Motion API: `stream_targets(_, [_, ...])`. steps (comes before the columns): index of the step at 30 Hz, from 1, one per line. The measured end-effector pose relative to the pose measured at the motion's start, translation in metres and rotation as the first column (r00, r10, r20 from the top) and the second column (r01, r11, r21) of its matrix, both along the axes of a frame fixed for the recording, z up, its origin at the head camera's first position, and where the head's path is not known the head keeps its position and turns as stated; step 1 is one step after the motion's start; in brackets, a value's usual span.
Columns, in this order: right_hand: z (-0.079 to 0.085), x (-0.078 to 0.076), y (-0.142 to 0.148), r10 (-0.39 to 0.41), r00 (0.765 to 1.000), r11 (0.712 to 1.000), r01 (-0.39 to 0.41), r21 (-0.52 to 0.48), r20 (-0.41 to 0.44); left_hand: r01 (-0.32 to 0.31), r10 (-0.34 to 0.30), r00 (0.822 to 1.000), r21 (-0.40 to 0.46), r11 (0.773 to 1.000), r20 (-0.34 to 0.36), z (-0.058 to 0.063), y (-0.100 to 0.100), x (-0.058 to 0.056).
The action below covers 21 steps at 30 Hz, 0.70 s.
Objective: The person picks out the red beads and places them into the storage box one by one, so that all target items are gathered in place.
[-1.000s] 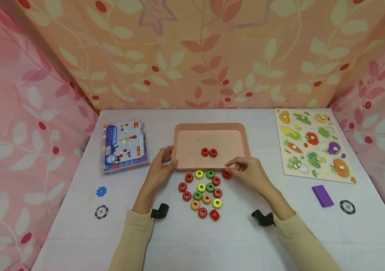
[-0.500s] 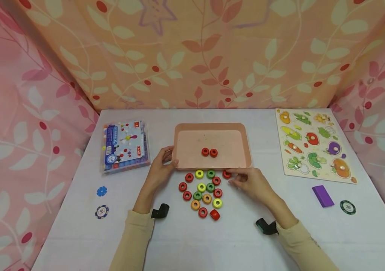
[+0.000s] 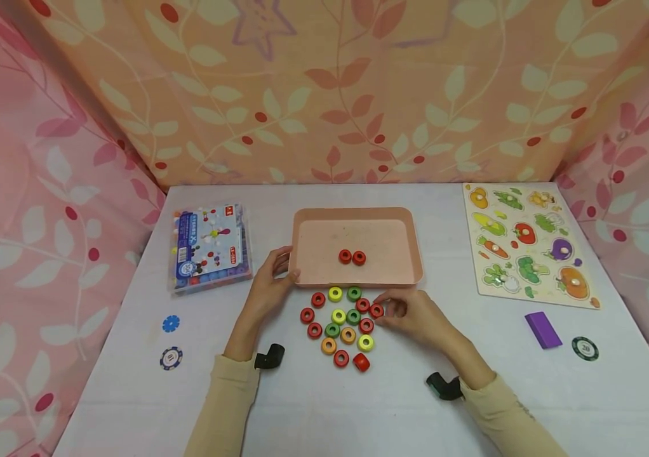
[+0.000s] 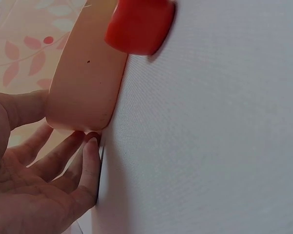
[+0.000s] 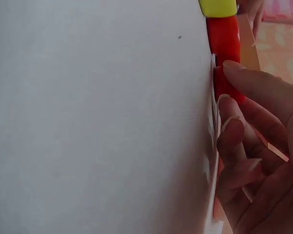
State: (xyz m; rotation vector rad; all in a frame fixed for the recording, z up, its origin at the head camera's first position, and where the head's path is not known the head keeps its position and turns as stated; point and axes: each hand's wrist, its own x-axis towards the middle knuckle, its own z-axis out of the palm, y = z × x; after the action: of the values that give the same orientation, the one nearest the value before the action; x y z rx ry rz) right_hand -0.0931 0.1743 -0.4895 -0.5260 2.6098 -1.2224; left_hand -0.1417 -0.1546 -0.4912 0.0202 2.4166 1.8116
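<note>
My right hand (image 3: 416, 317) pinches a red ring-shaped bead (image 3: 376, 310) between thumb and fingers, low on the table at the right edge of a bead group. In the right wrist view this red bead (image 5: 225, 84) sits at the fingertips, beside another red bead (image 5: 224, 41). My left hand (image 3: 272, 282) grips the front left corner of a shallow pink tray (image 3: 353, 279); the left wrist view shows the thumb and fingers around the tray's corner (image 4: 80, 105). Two red beads (image 3: 352, 257) rest inside the tray. Several red, yellow, green and orange beads (image 3: 338, 316) lie in front of it.
A clear box of coloured pieces (image 3: 210, 247) stands at the left, with a blue disc (image 3: 171, 324) and a poker chip (image 3: 171, 358) nearer. At the right lie a vegetable puzzle board (image 3: 530, 247), a purple block (image 3: 543, 329) and another chip (image 3: 585, 348).
My right hand has come down from the tray's front rim and taken hold of the red bead. That bead has shifted slightly toward me and left. The left hand stays on the tray.
</note>
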Motion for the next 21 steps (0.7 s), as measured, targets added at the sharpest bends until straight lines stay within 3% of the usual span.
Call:
stream_targets(6, [0.015,-0.005,0.0,0.013,1.0,0.997,-0.013,-0.082,0.0,-0.001,0.001,1.0,-0.009,1.0,0.007,0.001,0.0,0.0])
stream_targets(10, [0.028,-0.016,0.001,-0.076,0.994,0.989,0.065,-0.134,-0.081,0.0,0.0,1.0,-0.01,1.0,0.011,0.004,0.001,0.001])
stream_targets(15, [0.029,-0.038,-0.001,-0.172,0.966,0.982,0.153,-0.107,-0.193,0.006,-0.006,1.0,-0.014,1.0,0.014,0.006,0.0,0.001])
stream_targets(21, [0.023,-0.063,-0.014,-0.178,0.979,0.984,0.18,0.012,-0.1,0.009,-0.009,1.0,-0.008,1.0,0.006,0.005,0.0,0.002])
